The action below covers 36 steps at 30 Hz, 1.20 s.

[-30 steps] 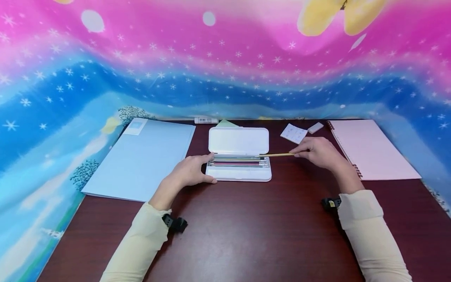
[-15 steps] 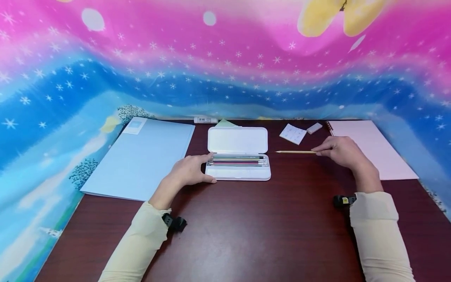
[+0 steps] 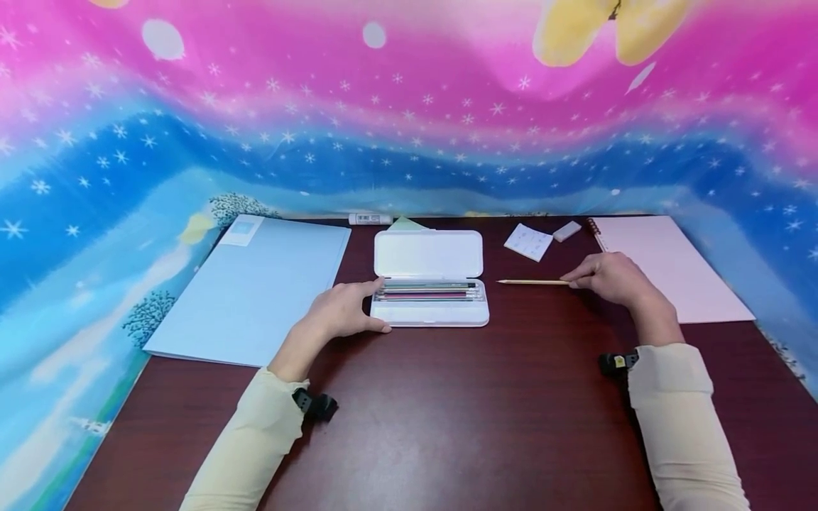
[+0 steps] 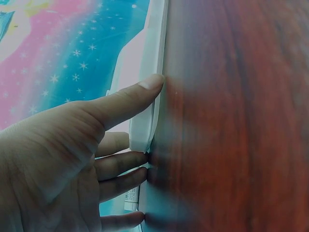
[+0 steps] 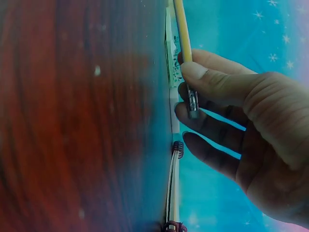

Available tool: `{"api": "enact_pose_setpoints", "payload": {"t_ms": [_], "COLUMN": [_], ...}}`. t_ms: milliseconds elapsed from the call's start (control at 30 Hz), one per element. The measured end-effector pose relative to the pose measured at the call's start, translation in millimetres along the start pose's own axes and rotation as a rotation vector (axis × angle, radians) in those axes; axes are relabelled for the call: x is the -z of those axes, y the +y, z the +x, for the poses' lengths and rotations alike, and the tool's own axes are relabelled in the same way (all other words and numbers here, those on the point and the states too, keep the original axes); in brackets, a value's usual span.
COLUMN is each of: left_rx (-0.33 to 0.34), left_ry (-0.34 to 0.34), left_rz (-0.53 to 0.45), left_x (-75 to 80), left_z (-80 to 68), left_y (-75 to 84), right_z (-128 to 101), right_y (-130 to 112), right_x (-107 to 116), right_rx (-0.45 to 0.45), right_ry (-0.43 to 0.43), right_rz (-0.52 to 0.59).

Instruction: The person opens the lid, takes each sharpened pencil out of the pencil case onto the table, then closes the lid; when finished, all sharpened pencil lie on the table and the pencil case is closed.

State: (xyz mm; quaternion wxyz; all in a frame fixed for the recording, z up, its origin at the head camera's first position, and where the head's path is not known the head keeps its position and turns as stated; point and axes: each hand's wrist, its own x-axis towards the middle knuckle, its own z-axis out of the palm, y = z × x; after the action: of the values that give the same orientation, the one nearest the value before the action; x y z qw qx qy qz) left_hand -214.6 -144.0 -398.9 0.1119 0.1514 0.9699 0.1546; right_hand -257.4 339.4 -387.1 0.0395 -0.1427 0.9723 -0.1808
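Note:
In the head view a white pencil case [image 3: 429,314] lies on the table with its lid [image 3: 428,253] raised. Several pencils [image 3: 428,292] lie side by side in its rear part. My left hand [image 3: 341,309] grips the case's left end, thumb at the front edge and fingers towards the back. To the right of the case, my right hand [image 3: 615,278] pinches a yellow pencil [image 3: 532,282] near its eraser end, tip pointing left. The right wrist view shows this pencil [image 5: 182,34] between thumb and index finger, its metal ferrule below the thumb.
A light blue folder [image 3: 255,291] lies at the left and a pink spiral notebook [image 3: 677,270] at the right. Along the back are a glue stick [image 3: 369,218], a green paper [image 3: 407,225], a small printed paper [image 3: 529,242] and a white eraser [image 3: 566,231].
My right hand has moved right, drawing the yellow pencil away from the case, then shifted slightly down and towards me. The left hand has stayed on the case.

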Motion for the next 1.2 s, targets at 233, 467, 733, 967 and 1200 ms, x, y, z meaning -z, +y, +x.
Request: {"api": "enact_pose_setpoints", "payload": {"t_ms": [233, 467, 733, 967, 1200], "left_rx": [-0.007, -0.016, -0.022, -0.033, -0.013], "left_ry": [0.002, 0.004, -0.004, -0.007, 0.0], "left_rz": [-0.009, -0.006, -0.001, -0.002, 0.015], "left_x": [0.0, 0.5, -0.6, -1.6, -1.2], "left_z": [1.0, 4.6, 8.0, 8.4, 2.9], "left_y": [1.8, 3.8, 8.0, 9.7, 2.9], "right_z": [0.5, 1.0, -1.1, -4.2, 3.4], "right_y": [2.8, 6.0, 8.5, 7.1, -1.0], "right_x": [0.3, 1.0, 1.5, 1.3, -3.3], "right_rx": [-0.061, -0.11, -0.108, -0.119, -0.105], "right_ry": [-0.076, -0.112, -0.097, -0.088, -0.093], "right_rz": [0.042, 0.08, 0.052, 0.025, 0.033]}}
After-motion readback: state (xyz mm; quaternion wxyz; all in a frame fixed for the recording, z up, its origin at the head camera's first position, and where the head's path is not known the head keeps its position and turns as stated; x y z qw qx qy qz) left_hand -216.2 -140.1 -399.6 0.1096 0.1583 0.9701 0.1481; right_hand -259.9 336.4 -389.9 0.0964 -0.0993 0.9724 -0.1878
